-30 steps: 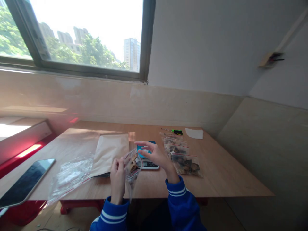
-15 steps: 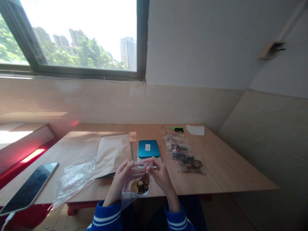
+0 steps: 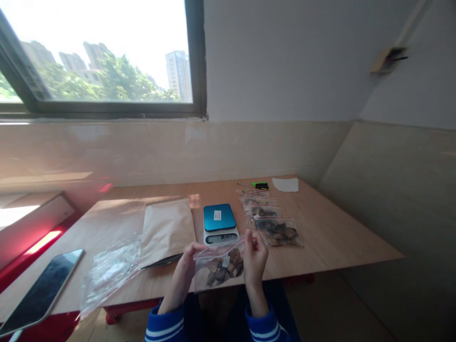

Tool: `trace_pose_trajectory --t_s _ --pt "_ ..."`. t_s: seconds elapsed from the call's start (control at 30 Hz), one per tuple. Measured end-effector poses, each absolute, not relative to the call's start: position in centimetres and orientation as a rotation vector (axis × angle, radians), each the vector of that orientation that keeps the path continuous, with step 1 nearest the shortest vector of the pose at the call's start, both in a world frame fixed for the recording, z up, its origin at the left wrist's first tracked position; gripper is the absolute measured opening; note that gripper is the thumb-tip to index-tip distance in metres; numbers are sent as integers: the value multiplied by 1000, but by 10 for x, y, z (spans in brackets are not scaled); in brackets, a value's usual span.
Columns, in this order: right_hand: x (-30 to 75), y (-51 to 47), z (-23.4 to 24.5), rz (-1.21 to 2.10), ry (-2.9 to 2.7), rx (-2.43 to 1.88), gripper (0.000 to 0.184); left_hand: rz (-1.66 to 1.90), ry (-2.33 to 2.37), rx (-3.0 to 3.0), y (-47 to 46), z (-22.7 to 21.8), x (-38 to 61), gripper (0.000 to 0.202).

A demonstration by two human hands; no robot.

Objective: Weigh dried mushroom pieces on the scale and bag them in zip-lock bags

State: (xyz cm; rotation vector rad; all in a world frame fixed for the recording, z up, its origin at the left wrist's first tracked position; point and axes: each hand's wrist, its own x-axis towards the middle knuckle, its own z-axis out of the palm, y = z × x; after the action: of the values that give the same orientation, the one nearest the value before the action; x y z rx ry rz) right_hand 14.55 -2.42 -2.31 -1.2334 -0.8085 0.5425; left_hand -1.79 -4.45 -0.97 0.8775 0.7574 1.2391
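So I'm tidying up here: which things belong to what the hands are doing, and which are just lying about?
Likely in use: zip bag of dried pieces, held by left hand and right hand; scale; filled bags; empty bags; brown pouch.
Lying about: phone; green screwdriver; white paper slip.

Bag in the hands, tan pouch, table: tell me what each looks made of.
The bag, pinched by the left hand and right hand, looks like thin clear plastic: dark pieces show through. The tan pouch seems matte kraft paper, flat and unshiny. The table looks like pale wood or veneer, faintly grained.
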Motion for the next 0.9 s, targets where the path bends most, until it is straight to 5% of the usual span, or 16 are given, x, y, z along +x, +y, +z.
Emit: trace_pose_trajectory --t_s 0.23,0.9 --pt "146 -21 -24 684 -713 -1139 55 1421 1039 1038 -43 -16 -14 34" --pt "147 -15 -25 877 -1074 -1005 44 1646 1182 935 -37 -6 -19 30"
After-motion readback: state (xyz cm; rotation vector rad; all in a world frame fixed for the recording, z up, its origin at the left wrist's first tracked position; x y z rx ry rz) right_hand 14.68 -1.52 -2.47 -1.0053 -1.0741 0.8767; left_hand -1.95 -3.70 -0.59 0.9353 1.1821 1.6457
